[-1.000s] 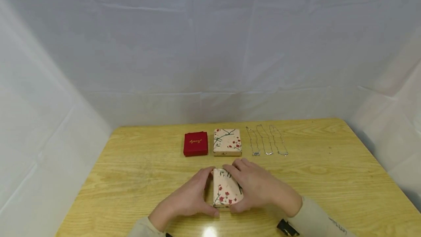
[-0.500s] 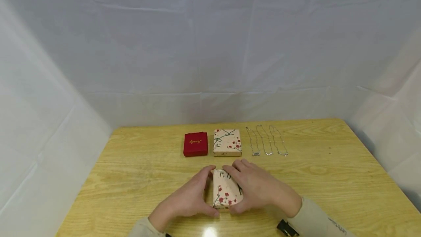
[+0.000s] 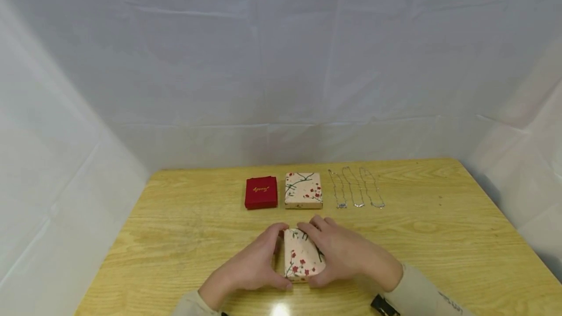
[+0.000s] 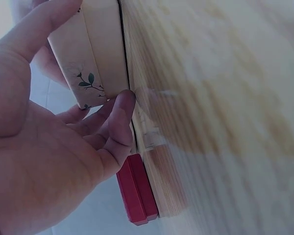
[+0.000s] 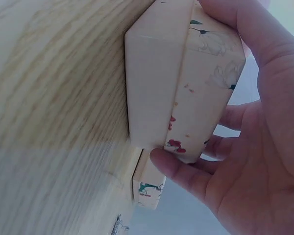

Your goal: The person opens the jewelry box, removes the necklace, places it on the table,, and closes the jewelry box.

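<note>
A cream jewelry box (image 3: 303, 255) with red blossoms and dark twigs stands on the table between both hands. My right hand (image 3: 344, 252) grips its patterned lid (image 5: 210, 63), thumb on the near side and fingers at the far side. A plain lower part (image 5: 152, 88) shows beneath the lid. My left hand (image 3: 252, 260) holds the left end, its thumb by the near corner and a fingertip low at the far corner, as the left wrist view shows. The box's right side is partly hidden by the right hand in the head view.
Behind stand a red box (image 3: 261, 192) with gold lettering and a second floral box (image 3: 303, 190). To their right lie three silver necklaces, the middle necklace (image 3: 359, 204) among them. White cloth (image 3: 281, 62) surrounds the wooden table (image 3: 184, 218).
In the head view the lid's top has moved slightly down, toward the person. The hands keep nearly the same hold, and the things behind have stayed put.
</note>
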`<control>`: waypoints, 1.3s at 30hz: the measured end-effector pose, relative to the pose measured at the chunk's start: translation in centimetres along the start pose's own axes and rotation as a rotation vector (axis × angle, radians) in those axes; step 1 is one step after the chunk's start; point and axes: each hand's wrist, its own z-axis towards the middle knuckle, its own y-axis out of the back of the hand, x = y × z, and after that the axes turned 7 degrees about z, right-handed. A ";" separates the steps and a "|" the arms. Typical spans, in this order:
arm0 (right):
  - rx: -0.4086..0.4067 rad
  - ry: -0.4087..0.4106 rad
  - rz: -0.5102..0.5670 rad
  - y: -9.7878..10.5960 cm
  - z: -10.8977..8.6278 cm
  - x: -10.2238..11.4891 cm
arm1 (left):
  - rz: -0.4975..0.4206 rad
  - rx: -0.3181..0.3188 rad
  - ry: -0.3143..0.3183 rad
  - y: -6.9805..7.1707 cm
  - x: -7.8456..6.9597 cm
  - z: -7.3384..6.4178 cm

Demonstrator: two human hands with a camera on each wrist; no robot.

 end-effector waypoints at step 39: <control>-0.018 -0.041 0.029 0.4 -2.2 -2.2 | 0.064 0.005 0.033 -0.3 -0.2 0.5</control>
